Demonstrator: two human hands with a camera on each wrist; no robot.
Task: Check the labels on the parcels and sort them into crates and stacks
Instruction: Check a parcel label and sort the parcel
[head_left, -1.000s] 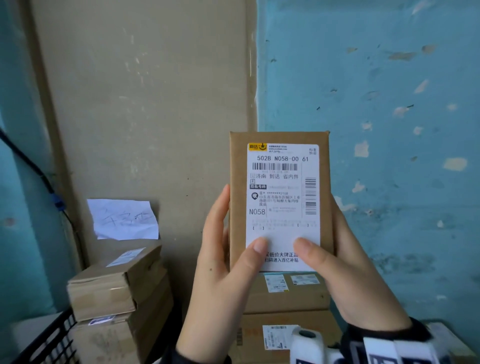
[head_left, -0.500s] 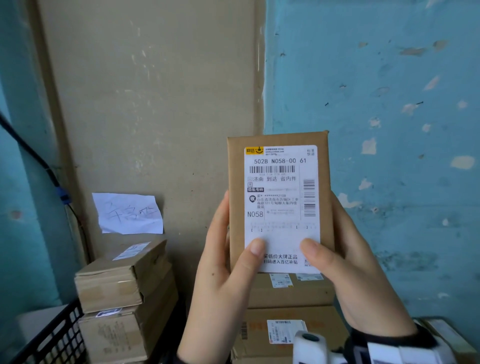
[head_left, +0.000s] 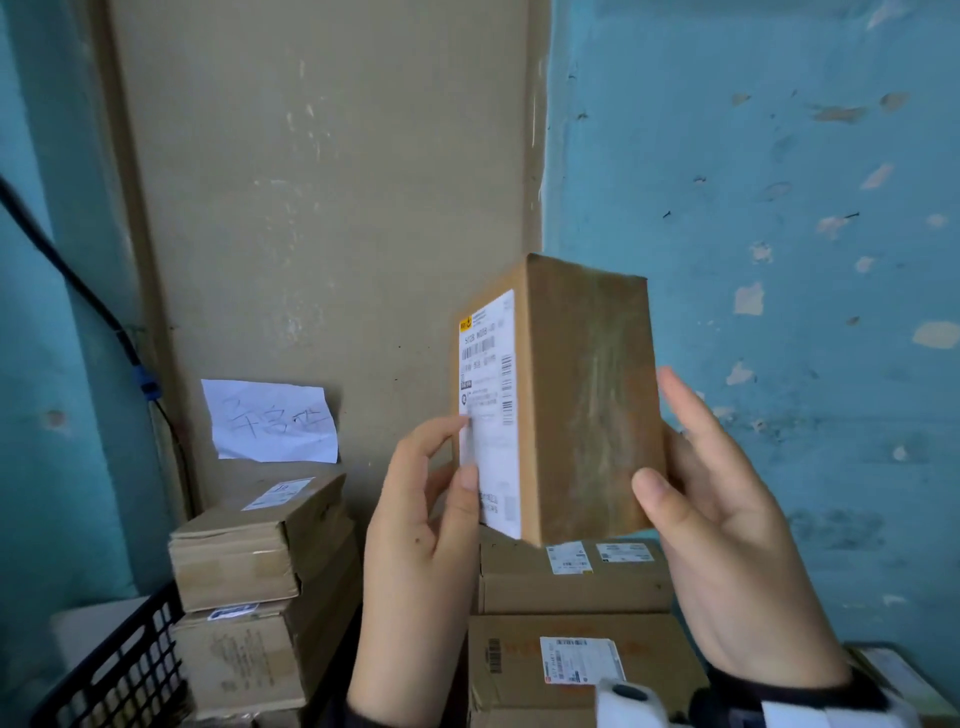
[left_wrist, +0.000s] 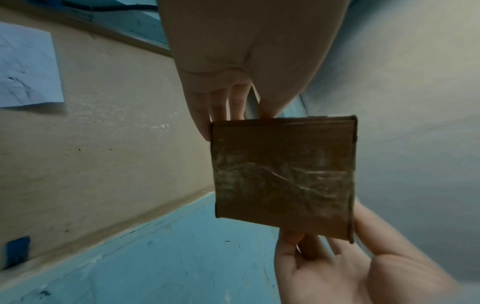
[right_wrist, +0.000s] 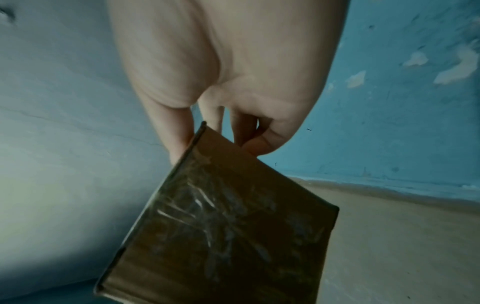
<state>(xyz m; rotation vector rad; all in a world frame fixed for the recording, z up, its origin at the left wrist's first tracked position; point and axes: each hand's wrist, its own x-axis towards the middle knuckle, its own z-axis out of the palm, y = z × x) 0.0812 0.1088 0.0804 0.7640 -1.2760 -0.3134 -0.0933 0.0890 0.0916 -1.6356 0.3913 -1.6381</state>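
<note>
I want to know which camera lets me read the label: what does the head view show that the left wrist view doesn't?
Only the head view shows the shipping label on the held parcel, plus stacked parcels and a black crate below. Only the left wrist view shows the parcel's taped underside. Both show the left hand, the right hand and the handwritten paper note on the wall.

support: hidden below the frame, cannot tell | left: two cardboard boxes (head_left: 249, 551) stacked | beside them: black crate (head_left: 119, 670) | centre: another stack of labelled boxes (head_left: 571, 623) | behind: paper note (head_left: 270, 421) against the wall
</note>
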